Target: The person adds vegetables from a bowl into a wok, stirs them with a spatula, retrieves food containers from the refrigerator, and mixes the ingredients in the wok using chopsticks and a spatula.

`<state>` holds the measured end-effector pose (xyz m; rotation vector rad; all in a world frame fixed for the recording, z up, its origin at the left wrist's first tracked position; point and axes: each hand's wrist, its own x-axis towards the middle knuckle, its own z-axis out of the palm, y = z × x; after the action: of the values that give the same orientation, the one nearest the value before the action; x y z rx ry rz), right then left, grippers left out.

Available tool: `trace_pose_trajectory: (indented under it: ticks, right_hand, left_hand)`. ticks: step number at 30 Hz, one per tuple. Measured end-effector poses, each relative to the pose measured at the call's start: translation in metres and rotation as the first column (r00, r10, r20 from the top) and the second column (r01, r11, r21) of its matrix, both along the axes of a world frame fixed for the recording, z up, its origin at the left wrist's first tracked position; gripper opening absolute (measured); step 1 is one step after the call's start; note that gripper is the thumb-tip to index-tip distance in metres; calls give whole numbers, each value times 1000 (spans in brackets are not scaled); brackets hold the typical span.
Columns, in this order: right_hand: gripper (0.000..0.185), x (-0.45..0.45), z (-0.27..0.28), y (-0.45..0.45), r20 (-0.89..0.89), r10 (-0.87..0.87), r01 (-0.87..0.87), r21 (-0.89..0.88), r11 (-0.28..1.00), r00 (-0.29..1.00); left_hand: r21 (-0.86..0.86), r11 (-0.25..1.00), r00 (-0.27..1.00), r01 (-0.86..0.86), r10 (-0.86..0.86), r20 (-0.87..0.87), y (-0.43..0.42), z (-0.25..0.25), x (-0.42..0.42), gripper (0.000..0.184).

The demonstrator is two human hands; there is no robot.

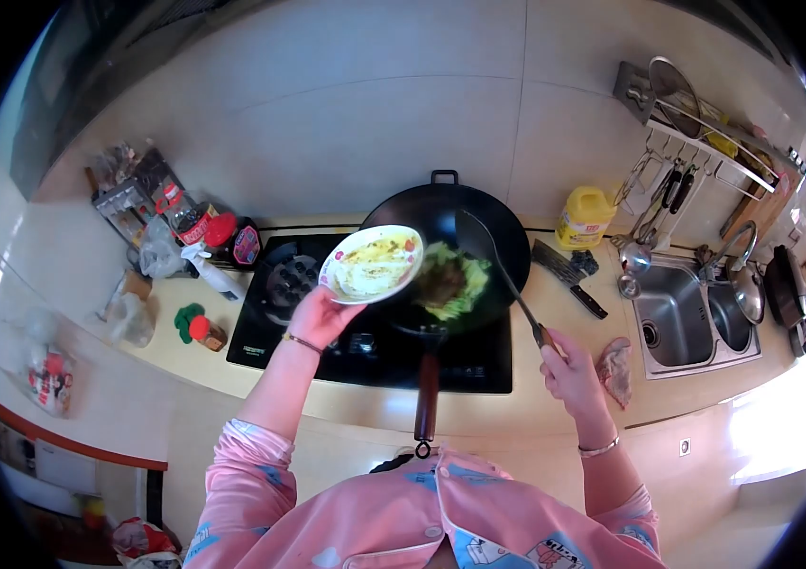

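My left hand (320, 321) grips the edge of a white bowl with a floral rim (372, 266). Yellowish residue coats its inside, and it is tilted beside the vegetables, over the left part of a black wok (403, 204). Inside the wok lie green leafy vegetables (467, 296) with a brown patch on top. Fingers wrapped round its handle, my right hand (572, 373) holds a long spatula (503, 266), whose dark blade is over the wok's right side. The wok's wooden handle (429, 389) points toward my body.
The wok sits on a black cooktop (365, 368). To its right are a cleaver (564, 272), a yellow oil jug (585, 216), a cloth-like item (615, 370) and a steel sink (678, 327). On the left stand a spray bottle (211, 275), a red-lidded jar (207, 332) and sauce bottles (192, 223).
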<state>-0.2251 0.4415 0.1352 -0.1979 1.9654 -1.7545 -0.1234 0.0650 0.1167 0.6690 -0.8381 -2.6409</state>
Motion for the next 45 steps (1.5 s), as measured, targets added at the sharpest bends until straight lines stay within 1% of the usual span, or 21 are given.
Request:
trace_pose_trajectory:
  ticks: [2, 3, 5, 6, 8, 11, 15, 23, 24, 25, 27, 29, 31, 37, 38, 39, 40, 41, 42, 43, 45]
  right_hand:
    - [33, 6, -12, 11, 171, 99, -66, -187, 980, 980]
    - [33, 10, -14, 12, 175, 95, -59, -198, 978, 980]
    - [31, 19, -18, 16, 335, 162, -37, -350, 936, 928]
    - [31, 21, -22, 18, 340, 155, -24, -358, 933, 928]
    - [36, 23, -30, 22, 389, 254, -54, -456, 888, 886]
    - [31, 25, -31, 25, 413, 293, -56, -497, 866, 862]
    - [32, 26, -26, 27, 412, 304, -59, -510, 858, 859]
    - [37, 19, -25, 27, 404, 294, -83, -465, 882, 866]
    - [37, 18, -25, 26, 409, 289, -71, -471, 879, 866]
    - [36, 17, -24, 26, 426, 309, -76, -482, 873, 851]
    - [35, 16, -27, 28, 446, 329, -78, -493, 866, 832]
    - [30, 13, -33, 30, 484, 368, -61, -538, 840, 794]
    - [30, 11, -41, 39, 482, 407, -85, -559, 825, 776]
    - [34, 17, -35, 56, 485, 412, -93, -555, 827, 772]
    - [34, 19, -32, 57, 482, 401, -84, -554, 828, 779]
    - [36, 18, -33, 52, 396, 380, -144, -509, 848, 836]
    - [38, 17, -44, 42, 59, 333, -282, -406, 869, 941]
    - [40, 20, -29, 28, -213, 209, -221, -30, 975, 954]
    - [41, 18, -47, 14, -425, 150, -139, 56, 989, 893]
    - [41, 15, -32, 6, -459, 317, -118, 410, 904, 830]
    - [41, 14, -29, -16, -513, 427, 0, 640, 768, 744]
  left_hand:
    - [32, 999, 1000, -3, 3, 3, -11, 3, -1, 46]
    - [54, 998, 1000, 15, -15, 1, -18, 2, -2, 46]
    - [68, 997, 999, 45, -46, 8, -29, 0, -4, 47]
    - [99, 993, 998, 64, -65, 13, -31, 3, -4, 48]
    - [142, 987, 995, 79, -86, 42, -30, 9, -6, 50]
    - [184, 976, 988, 114, -130, 78, -32, 10, -9, 50]
    - [139, 982, 985, 124, -139, 101, -24, 16, -11, 51]
    - [289, 942, 975, 168, -202, 89, -29, 12, -20, 53]
    - [160, 965, 970, 208, -225, 92, -26, 11, -22, 51]
    - [157, 964, 967, 215, -232, 101, -25, 13, -24, 51]
    - [-57, 969, 962, 241, -231, 145, -25, 16, -26, 53]
    - [-74, 962, 959, 261, -250, 135, -28, 18, -31, 54]
    - [-221, 950, 970, 219, -189, 152, -28, 21, -35, 52]
    - [-231, 966, 993, 114, -103, 59, -58, 2, -44, 52]
    - [-251, 968, 993, 28, 3, 120, -51, 5, -46, 51]
    - [-259, 966, 995, 13, 14, 102, -54, 3, -45, 51]
    - [-304, 953, 996, -13, 41, 84, -54, 2, -43, 51]
    - [-299, 953, 995, -56, 78, 63, -49, 8, -39, 46]
    - [-340, 936, 992, -88, 112, 52, -36, 18, -37, 47]
    - [-347, 932, 992, -102, 120, 30, -34, 21, -36, 47]
    - [-312, 948, 998, -65, 61, -23, -23, 29, -35, 45]
